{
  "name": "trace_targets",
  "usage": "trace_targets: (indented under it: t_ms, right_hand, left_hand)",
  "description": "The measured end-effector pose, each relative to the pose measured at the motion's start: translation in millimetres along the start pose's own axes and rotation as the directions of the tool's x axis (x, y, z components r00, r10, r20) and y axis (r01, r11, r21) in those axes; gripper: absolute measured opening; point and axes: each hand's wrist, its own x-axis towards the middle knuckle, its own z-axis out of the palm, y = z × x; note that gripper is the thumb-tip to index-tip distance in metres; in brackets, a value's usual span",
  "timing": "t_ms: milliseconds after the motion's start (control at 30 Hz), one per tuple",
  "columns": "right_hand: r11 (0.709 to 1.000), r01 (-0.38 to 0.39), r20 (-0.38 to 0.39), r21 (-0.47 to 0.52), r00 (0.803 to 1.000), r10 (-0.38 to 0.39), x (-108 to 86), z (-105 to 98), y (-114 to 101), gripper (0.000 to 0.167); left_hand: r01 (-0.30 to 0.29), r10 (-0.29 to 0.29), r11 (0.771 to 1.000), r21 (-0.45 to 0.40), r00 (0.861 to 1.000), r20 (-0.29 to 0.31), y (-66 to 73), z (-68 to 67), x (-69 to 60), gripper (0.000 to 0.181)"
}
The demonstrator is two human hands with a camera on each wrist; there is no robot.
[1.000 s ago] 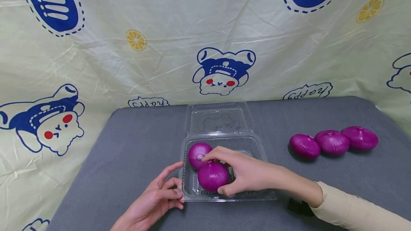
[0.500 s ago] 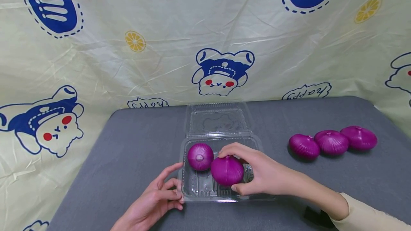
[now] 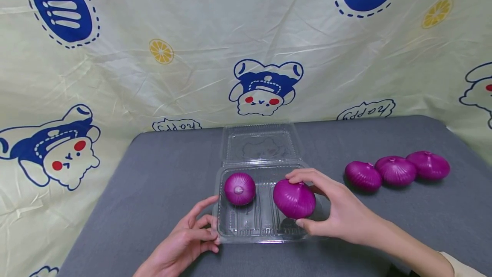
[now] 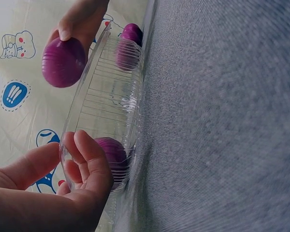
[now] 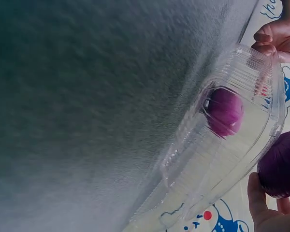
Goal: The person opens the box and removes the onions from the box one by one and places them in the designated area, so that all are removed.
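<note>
A clear plastic clamshell container (image 3: 263, 239) lies with its lid (image 3: 261, 142) folded back. One purple onion (image 3: 240, 189) sits in its left part; in the left wrist view that onion (image 4: 113, 157) shows through the wall. My left hand (image 3: 188, 234) pinches the container's left rim between thumb and fingers, as the left wrist view (image 4: 82, 174) shows. Over the right part of the tray, my right hand (image 3: 338, 208) grips a second purple onion (image 3: 294, 198) by its side. The left wrist view has this onion (image 4: 64, 63) raised above the rim.
On the grey table (image 3: 165, 170), three more purple onions stand in a row at the right: a near one (image 3: 363, 176), a middle one (image 3: 396, 170) and a far one (image 3: 428, 166). A printed sheet (image 3: 200, 76) hangs behind the table's back edge.
My right hand has carried its onion to the right and up, away from the onion in the left part, which has turned slightly upright. My left hand has stayed at the rim.
</note>
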Motion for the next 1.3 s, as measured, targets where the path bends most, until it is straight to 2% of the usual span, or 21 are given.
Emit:
trace_targets:
  t_ms: [400, 667, 867, 1067, 1300]
  right_hand:
    - [0.999, -0.007, -0.117, -0.05, 0.993, 0.001, -32.4, -17.7, 0.8, 0.082]
    - [0.995, 0.036, -0.193, -0.092, 0.98, -0.053, -50.4, -31.4, 6.1, 0.082]
    - [0.985, -0.101, -0.206, -0.137, 0.976, 0.071, -65.1, -45.4, 10.6, 0.085]
    - [0.977, -0.133, -0.211, -0.167, 0.973, 0.096, -78.6, -53.3, 16.1, 0.083]
    - [0.957, -0.224, -0.242, -0.184, 0.954, 0.176, -93.2, -53.9, 30.0, 0.085]
  left_hand:
    - [0.001, -0.001, 1.0, -0.003, 1.0, 0.002, 0.6, 1.1, -0.5, 0.079]
    - [-0.002, 0.002, 1.0, 0.001, 1.0, 0.001, 0.1, 0.1, -0.2, 0.079]
    - [-0.005, 0.005, 1.0, -0.002, 1.0, 0.011, -0.6, 0.0, 0.0, 0.078]
    - [-0.01, 0.01, 1.0, 0.004, 1.0, 0.014, -0.3, 0.1, 0.0, 0.077]
    - [-0.015, 0.015, 1.0, 0.007, 1.0, 0.016, -0.6, -0.4, -1.0, 0.076]
